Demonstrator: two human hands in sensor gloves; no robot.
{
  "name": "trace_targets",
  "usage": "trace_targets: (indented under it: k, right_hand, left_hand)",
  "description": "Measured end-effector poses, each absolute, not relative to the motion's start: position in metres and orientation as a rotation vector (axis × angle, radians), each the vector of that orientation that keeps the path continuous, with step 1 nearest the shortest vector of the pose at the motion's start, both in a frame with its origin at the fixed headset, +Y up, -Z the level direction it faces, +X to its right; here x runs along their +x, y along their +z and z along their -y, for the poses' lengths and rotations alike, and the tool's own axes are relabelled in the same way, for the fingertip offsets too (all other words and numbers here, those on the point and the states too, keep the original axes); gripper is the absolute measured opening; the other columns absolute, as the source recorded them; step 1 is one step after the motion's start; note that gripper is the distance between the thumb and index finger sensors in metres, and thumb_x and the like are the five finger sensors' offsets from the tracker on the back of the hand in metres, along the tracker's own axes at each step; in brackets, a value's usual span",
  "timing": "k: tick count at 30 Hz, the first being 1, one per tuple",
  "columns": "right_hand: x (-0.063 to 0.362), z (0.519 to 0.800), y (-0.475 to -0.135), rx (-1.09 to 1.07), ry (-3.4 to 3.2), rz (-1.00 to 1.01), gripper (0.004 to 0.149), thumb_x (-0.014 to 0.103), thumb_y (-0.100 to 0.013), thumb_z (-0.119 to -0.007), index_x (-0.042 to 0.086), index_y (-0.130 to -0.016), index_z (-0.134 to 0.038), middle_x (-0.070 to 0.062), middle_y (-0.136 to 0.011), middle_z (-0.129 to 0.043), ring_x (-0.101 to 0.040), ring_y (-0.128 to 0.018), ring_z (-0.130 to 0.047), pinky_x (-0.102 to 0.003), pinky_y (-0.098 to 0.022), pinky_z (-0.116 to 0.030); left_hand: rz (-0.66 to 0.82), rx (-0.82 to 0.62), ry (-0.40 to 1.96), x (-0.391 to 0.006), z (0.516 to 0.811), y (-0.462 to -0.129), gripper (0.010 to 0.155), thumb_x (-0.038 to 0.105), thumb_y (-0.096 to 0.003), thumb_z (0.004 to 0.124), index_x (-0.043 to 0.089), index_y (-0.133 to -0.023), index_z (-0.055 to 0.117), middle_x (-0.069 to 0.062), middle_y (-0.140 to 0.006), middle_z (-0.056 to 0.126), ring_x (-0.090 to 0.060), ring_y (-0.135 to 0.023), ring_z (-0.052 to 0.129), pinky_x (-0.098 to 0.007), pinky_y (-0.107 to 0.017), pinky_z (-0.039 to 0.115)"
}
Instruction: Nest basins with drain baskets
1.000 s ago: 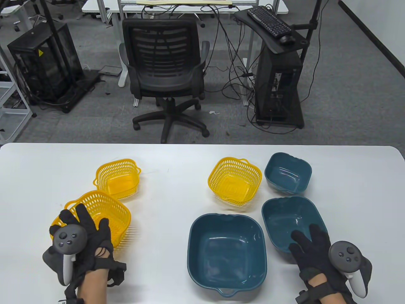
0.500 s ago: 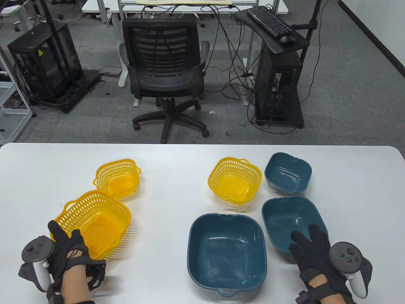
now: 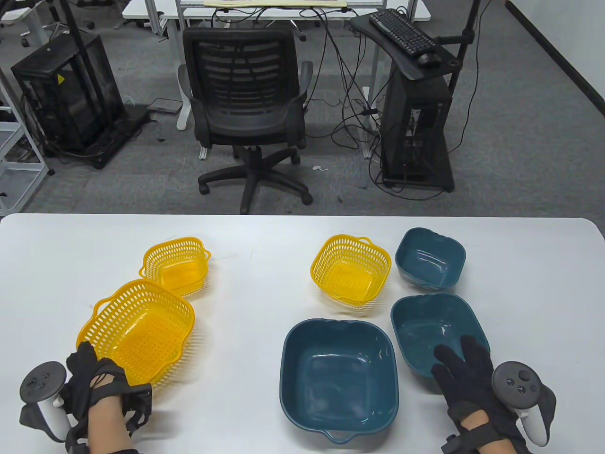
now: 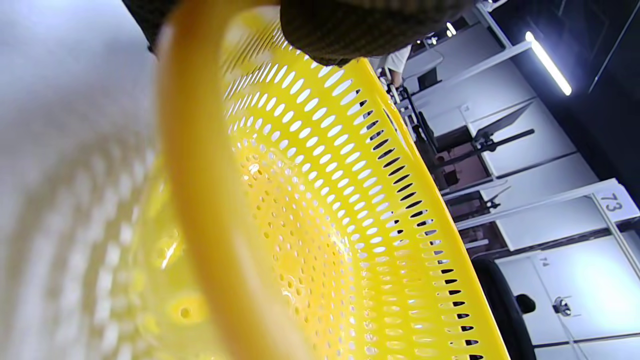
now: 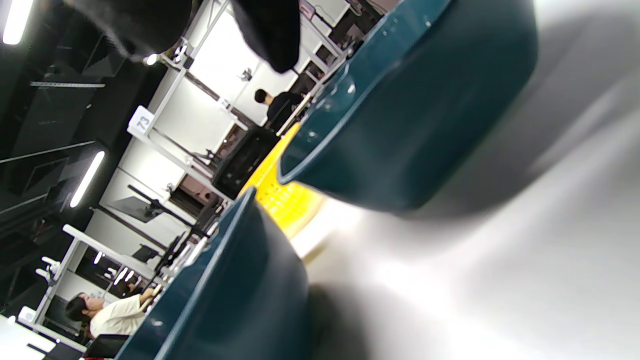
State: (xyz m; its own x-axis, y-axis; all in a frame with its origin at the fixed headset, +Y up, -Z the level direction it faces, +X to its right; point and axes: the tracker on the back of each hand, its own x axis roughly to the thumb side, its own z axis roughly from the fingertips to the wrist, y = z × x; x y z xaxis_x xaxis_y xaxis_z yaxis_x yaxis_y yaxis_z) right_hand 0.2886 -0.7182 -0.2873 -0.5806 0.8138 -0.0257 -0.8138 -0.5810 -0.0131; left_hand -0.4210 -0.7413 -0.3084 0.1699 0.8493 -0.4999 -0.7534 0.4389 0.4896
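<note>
white desk (image 3: 264, 425): three yellow baskets, large (image 3: 137, 331), small (image 3: 176, 266), mid (image 3: 350, 272); three teal basins, large (image 3: 339, 378), medium (image 3: 425, 326), small (image 3: 430, 257). none nested.

baskets (image 3: 137, 328) left, basins (image 3: 339, 376) right

Three yellow drain baskets (image 3: 137, 328) (image 3: 176, 266) (image 3: 350, 270) are counted on the table. Three teal basins (image 3: 339, 378) (image 3: 437, 333) (image 3: 430, 257) are counted toward 3 o'clock.

Three yellow baskets (image 3: 137, 328) and three teal basins (image 3: 339, 378), un-nested.
</note>
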Motion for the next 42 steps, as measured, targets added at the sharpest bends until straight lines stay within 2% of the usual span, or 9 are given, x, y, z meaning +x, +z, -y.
trace_targets:
  k: [5, 11, 17, 20, 25, 32, 39, 42]
  right_hand:
    - [0.289, 0.717, -0.287, -0.038, 2.189, 0.008, 0.065, 0.049, -0.051, -0.07, 0.016, -0.106, -0.06, -0.015, -0.116, -0.014, -0.051, -0.1, -0.005, -0.081, -0.061, -0.019]
    - [0.29, 0.717, -0.287, -0.036, 2.185, 0.014, 0.065, 0.049, -0.051, -0.07, 0.016, -0.106, -0.06, -0.015, -0.116, -0.014, -0.051, -0.1, -0.004, -0.081, -0.061, -0.019]
    - [0.29, 0.717, -0.287, -0.035, 2.185, 0.013, 0.066, 0.049, -0.051, -0.07, 0.016, -0.106, -0.059, -0.015, -0.116, -0.014, -0.051, -0.1, -0.004, -0.081, -0.061, -0.019]
    - [0.29, 0.717, -0.287, -0.039, 2.184, 0.015, 0.066, 0.049, -0.051, -0.07, 0.016, -0.107, -0.059, -0.015, -0.116, -0.014, -0.051, -0.1, -0.004, -0.081, -0.061, -0.018]
    - [0.292, 0.715, -0.286, -0.047, 2.185, 0.027, 0.066, 0.049, -0.051, -0.07, 0.015, -0.107, -0.059, -0.015, -0.116, -0.013, -0.051, -0.1, -0.004, -0.081, -0.061, -0.018]
    - [0.294, 0.713, -0.286, -0.057, 2.185, 0.039, 0.066, 0.049, -0.051, -0.07, 0.015, -0.107, -0.058, -0.015, -0.116, -0.013, -0.051, -0.1, -0.004, -0.081, -0.061, -0.018]
    - [0.294, 0.713, -0.285, -0.05, 2.188, 0.034, 0.067, 0.049, -0.051, -0.07, 0.015, -0.107, -0.057, -0.015, -0.116, -0.012, -0.051, -0.1, -0.003, -0.081, -0.061, -0.018]
    - [0.293, 0.714, -0.285, -0.047, 2.187, 0.027, 0.067, 0.049, -0.051, -0.07, 0.015, -0.107, -0.057, -0.015, -0.115, -0.012, -0.051, -0.1, -0.003, -0.081, -0.061, -0.018]
  left_hand:
    - [-0.762, 0.179, 1.129, -0.414, 0.724, -0.306, 0.064, 0.021, -0.0519, 0.072, 0.026, -0.112, 0.05, -0.01, -0.118, 0.031, -0.04, -0.103, 0.067, -0.046, -0.068, 0.072]
    - [-0.532, 0.226, 1.125, -0.377, 0.683, -0.308, 0.064, 0.021, -0.0515, 0.072, 0.025, -0.112, 0.05, -0.011, -0.118, 0.032, -0.041, -0.102, 0.068, -0.046, -0.068, 0.073]
    - [-0.166, 0.118, 1.198, -0.298, 0.649, -0.308, 0.064, 0.022, -0.0513, 0.072, 0.024, -0.112, 0.052, -0.012, -0.118, 0.034, -0.041, -0.102, 0.069, -0.046, -0.067, 0.074]
    - [-0.003, 0.01, 1.191, -0.251, 0.641, -0.31, 0.064, 0.022, -0.0513, 0.072, 0.023, -0.112, 0.051, -0.013, -0.118, 0.034, -0.042, -0.101, 0.07, -0.046, -0.067, 0.074]
    - [0.174, -0.125, 1.112, -0.177, 0.641, -0.309, 0.064, 0.023, -0.0513, 0.072, 0.022, -0.112, 0.051, -0.014, -0.118, 0.034, -0.042, -0.101, 0.069, -0.047, -0.067, 0.074]
    - [0.199, -0.206, 0.908, -0.123, 0.664, -0.317, 0.064, 0.024, -0.0514, 0.072, 0.021, -0.112, 0.052, -0.014, -0.117, 0.035, -0.043, -0.101, 0.069, -0.047, -0.067, 0.073]
    - [0.179, -0.216, 0.72, -0.11, 0.678, -0.325, 0.063, 0.026, -0.0518, 0.071, 0.022, -0.112, 0.053, -0.012, -0.118, 0.036, -0.042, -0.103, 0.065, -0.049, -0.069, 0.068]
    - [0.169, -0.23, 0.651, -0.108, 0.686, -0.329, 0.063, 0.027, -0.0523, 0.071, 0.023, -0.112, 0.051, -0.01, -0.119, 0.035, -0.044, -0.105, 0.055, -0.052, -0.071, 0.061]
